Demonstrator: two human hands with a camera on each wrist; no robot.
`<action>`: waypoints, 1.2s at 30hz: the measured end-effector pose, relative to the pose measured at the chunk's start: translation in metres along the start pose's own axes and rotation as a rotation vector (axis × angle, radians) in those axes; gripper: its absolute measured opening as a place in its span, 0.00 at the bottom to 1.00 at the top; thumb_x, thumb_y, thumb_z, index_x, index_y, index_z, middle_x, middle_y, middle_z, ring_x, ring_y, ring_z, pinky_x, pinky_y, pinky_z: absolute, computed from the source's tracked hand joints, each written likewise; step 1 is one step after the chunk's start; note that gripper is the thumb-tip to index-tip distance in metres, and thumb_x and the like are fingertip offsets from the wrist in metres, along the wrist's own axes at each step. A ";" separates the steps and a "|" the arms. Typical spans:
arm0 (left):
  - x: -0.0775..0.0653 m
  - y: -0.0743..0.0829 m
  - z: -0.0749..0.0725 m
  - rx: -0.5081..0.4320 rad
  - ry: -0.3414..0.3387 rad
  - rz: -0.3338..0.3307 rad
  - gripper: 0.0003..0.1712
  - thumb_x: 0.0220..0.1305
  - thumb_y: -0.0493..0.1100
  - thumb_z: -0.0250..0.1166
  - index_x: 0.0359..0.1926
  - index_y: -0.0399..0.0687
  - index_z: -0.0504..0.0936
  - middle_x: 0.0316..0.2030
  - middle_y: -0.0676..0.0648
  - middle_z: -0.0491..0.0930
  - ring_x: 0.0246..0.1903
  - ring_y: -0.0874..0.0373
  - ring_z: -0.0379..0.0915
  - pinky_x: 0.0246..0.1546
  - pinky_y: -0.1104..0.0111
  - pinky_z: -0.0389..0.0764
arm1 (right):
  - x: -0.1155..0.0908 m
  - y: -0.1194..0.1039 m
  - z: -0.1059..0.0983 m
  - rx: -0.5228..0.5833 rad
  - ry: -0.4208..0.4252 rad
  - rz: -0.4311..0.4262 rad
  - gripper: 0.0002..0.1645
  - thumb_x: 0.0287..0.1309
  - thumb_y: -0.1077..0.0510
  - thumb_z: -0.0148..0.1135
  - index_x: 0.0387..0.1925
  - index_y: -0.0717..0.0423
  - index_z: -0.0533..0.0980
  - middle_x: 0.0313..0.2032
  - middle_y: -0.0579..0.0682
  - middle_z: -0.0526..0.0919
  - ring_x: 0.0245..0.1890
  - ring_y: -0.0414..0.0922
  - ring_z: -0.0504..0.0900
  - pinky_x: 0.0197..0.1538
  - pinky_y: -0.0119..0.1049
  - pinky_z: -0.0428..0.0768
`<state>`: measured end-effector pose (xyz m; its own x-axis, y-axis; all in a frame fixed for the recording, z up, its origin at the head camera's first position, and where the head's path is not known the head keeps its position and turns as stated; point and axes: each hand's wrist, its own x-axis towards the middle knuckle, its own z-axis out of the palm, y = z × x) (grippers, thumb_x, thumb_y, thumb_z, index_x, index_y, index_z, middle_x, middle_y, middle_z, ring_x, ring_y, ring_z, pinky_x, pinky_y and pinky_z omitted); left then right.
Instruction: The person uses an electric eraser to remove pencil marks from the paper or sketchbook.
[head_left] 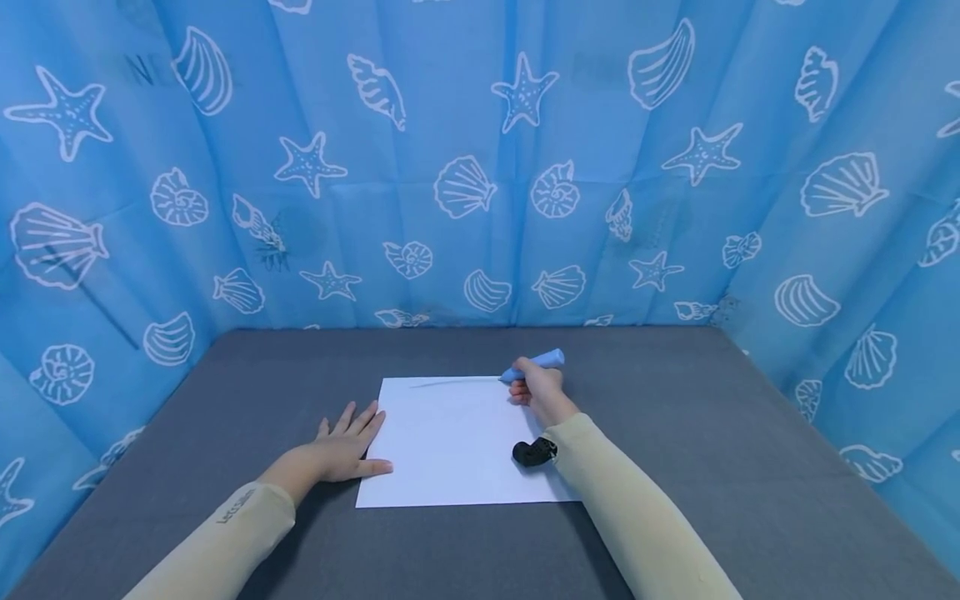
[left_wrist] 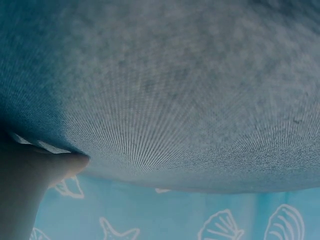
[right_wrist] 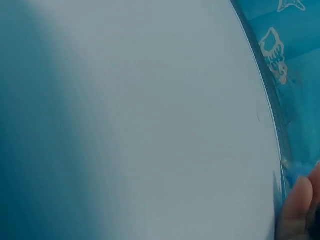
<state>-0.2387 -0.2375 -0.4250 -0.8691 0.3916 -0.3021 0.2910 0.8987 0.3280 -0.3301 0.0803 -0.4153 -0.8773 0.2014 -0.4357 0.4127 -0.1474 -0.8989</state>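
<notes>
A white sheet of paper (head_left: 450,450) lies on the grey tabletop. My right hand (head_left: 543,390) pinches a thick light-blue marker (head_left: 549,358) at the sheet's far right, with the tip at the paper's far edge. From that tip a faint line (head_left: 453,382) runs leftward along the far edge. Fingers spread, my left hand (head_left: 337,450) lies flat across the paper's left edge, thumb and fingertips on the sheet. In the right wrist view, fingertips (right_wrist: 297,200) and a bit of the blue marker (right_wrist: 299,170) show at the lower right. Only part of the left hand (left_wrist: 55,167) appears in the left wrist view.
Grey cloth (head_left: 285,375) covers the table around the sheet. A blue curtain (head_left: 465,250) with white shells and starfish hangs behind and along both sides. A black wrist camera (head_left: 534,452) juts from the right sleeve (head_left: 630,492) over the paper.
</notes>
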 end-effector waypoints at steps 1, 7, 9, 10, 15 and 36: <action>-0.001 0.001 -0.001 0.000 -0.009 -0.003 0.63 0.56 0.80 0.50 0.76 0.41 0.44 0.76 0.38 0.36 0.72 0.33 0.21 0.61 0.32 0.28 | 0.000 0.000 0.000 0.002 0.000 0.001 0.12 0.59 0.57 0.60 0.34 0.64 0.72 0.19 0.50 0.74 0.16 0.39 0.74 0.23 0.29 0.77; -0.003 0.004 -0.004 0.005 -0.022 -0.018 0.61 0.59 0.77 0.52 0.76 0.40 0.44 0.76 0.37 0.35 0.72 0.33 0.22 0.61 0.32 0.28 | 0.001 -0.001 0.000 0.004 -0.045 0.010 0.14 0.61 0.55 0.60 0.36 0.64 0.72 0.21 0.50 0.75 0.17 0.40 0.75 0.24 0.30 0.78; -0.003 0.004 -0.003 0.003 -0.014 -0.012 0.60 0.60 0.76 0.53 0.76 0.39 0.45 0.75 0.36 0.36 0.71 0.31 0.23 0.61 0.31 0.29 | 0.003 -0.002 -0.002 0.026 -0.074 0.012 0.16 0.63 0.53 0.60 0.38 0.65 0.72 0.21 0.50 0.75 0.18 0.40 0.76 0.25 0.30 0.79; -0.004 0.005 -0.004 0.009 -0.020 -0.015 0.61 0.60 0.76 0.52 0.76 0.39 0.44 0.76 0.36 0.36 0.72 0.32 0.22 0.61 0.32 0.29 | 0.005 -0.002 -0.003 0.036 -0.088 0.015 0.17 0.64 0.52 0.60 0.39 0.65 0.73 0.22 0.51 0.75 0.19 0.40 0.76 0.26 0.30 0.79; -0.005 0.007 -0.004 0.014 -0.017 -0.014 0.59 0.61 0.74 0.53 0.76 0.39 0.45 0.75 0.36 0.37 0.72 0.32 0.24 0.62 0.32 0.31 | 0.011 -0.005 -0.006 0.051 -0.141 0.016 0.16 0.63 0.54 0.61 0.41 0.65 0.73 0.23 0.52 0.77 0.20 0.41 0.79 0.27 0.32 0.81; -0.010 0.015 -0.009 0.015 -0.015 -0.029 0.56 0.63 0.71 0.56 0.75 0.38 0.47 0.75 0.35 0.39 0.71 0.31 0.26 0.62 0.31 0.33 | 0.013 -0.007 -0.007 -0.028 -0.131 0.001 0.13 0.61 0.55 0.62 0.33 0.63 0.72 0.19 0.49 0.74 0.16 0.39 0.74 0.23 0.30 0.77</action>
<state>-0.2292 -0.2293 -0.4086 -0.8711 0.3683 -0.3249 0.2720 0.9126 0.3052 -0.3428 0.0909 -0.4152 -0.9005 0.0728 -0.4287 0.4188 -0.1201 -0.9001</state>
